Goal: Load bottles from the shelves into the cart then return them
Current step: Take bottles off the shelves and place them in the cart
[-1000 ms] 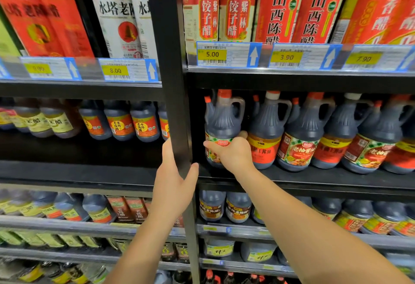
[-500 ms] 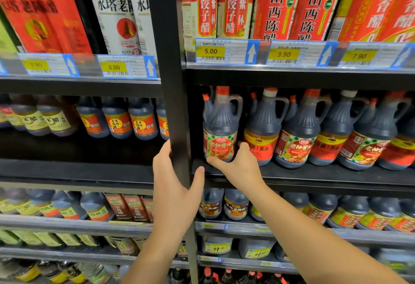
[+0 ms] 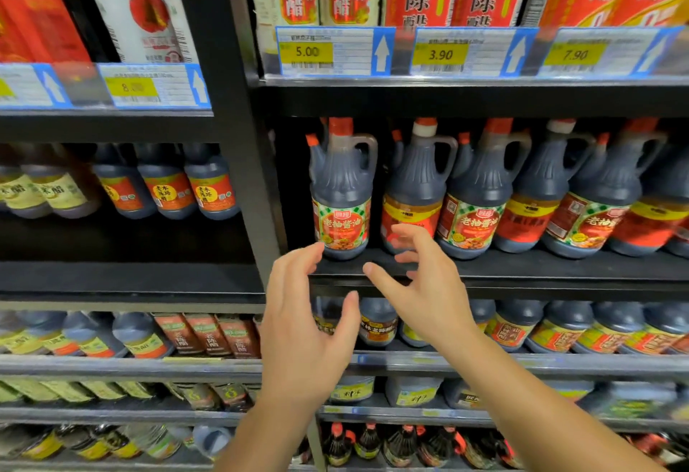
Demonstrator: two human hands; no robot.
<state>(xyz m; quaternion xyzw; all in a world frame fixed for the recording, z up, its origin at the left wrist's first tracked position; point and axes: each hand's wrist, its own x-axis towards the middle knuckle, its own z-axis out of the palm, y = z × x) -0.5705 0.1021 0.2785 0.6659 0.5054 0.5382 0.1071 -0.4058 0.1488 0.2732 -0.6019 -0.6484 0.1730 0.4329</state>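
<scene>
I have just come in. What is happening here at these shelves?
A person stands before store shelves full of dark sauce bottles. Both hands are open and hold nothing. The left hand and the right hand hover just in front of the bottle at the left end of the row. That bottle stands upright on the shelf, beside other bottles of a similar shape.

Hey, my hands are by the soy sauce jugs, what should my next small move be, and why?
Probably draw both hands back from the shelf. The left hand and right hand are open and empty, and the leftmost jug stands upright on it, so it looks settled.
</scene>
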